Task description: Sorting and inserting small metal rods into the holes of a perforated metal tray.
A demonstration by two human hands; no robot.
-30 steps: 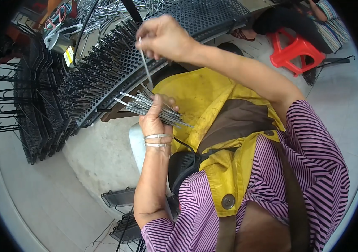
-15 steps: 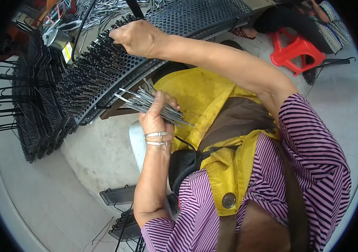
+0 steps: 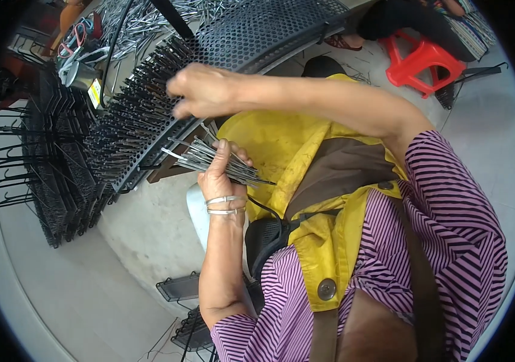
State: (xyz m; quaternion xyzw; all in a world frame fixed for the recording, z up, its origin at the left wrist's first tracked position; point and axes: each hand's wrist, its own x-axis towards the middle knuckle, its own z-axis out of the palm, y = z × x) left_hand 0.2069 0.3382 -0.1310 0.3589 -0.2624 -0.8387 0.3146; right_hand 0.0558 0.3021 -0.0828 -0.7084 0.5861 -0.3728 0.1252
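My left hand [image 3: 220, 171] is closed around a bundle of thin grey metal rods [image 3: 200, 155], their ends fanning out on both sides of the fist. Above and beyond it, my right hand [image 3: 200, 90] hangs at the near edge of a black perforated rack [image 3: 251, 36]. It is a little blurred; a gap shows between thumb and forefinger, with nothing visible in it. Beside those fingers, dense rows of dark-tipped rods [image 3: 139, 99] stand in the rack's holes.
Loose rods [image 3: 130, 27] lie heaped behind the rack, near scissors [image 3: 75, 39] and a metal cup [image 3: 81, 75]. Black wire racks with hooks [image 3: 58, 151] stand at left. A red stool [image 3: 423, 63] and another person's leg [image 3: 390, 24] are at far right.
My right hand has drawn back from the standing rods toward me, its pinch loosening. My left hand still holds the bundle in nearly the same place. The view has shifted slightly.
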